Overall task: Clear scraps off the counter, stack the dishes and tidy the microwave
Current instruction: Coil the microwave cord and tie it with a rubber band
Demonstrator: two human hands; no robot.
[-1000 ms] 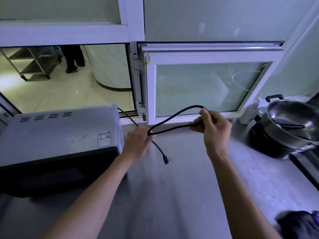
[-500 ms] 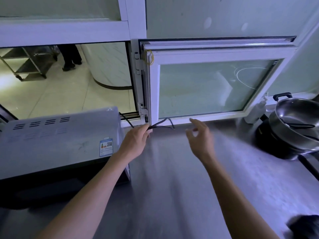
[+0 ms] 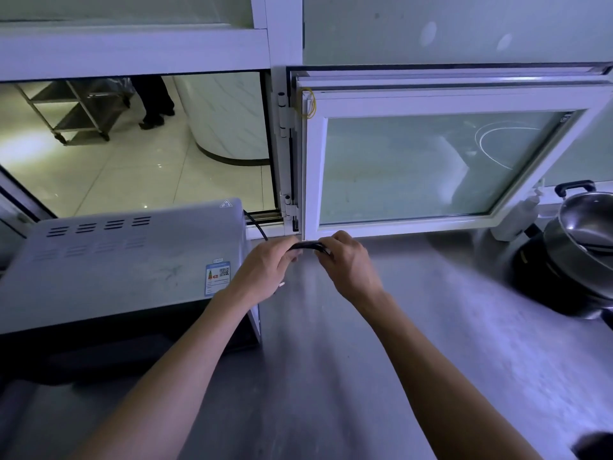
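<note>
— Item one: your hands?
— Your left hand point(image 3: 265, 268) and right hand point(image 3: 348, 263) both grip the bundled black cord point(image 3: 306, 246), just beside the microwave point(image 3: 126, 257).
— Location?
— Over the counter point(image 3: 381, 360), below the open window point(image 3: 431, 167).

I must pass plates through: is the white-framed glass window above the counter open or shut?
Open. The white-framed glass window swings inward on its hinges, angled over the grey counter.

Bare forearms, no sleeves.
Left hand point(image 3: 265, 268) and right hand point(image 3: 350, 262) ungloved; no rings, watch or bands seen on either wrist.
</note>
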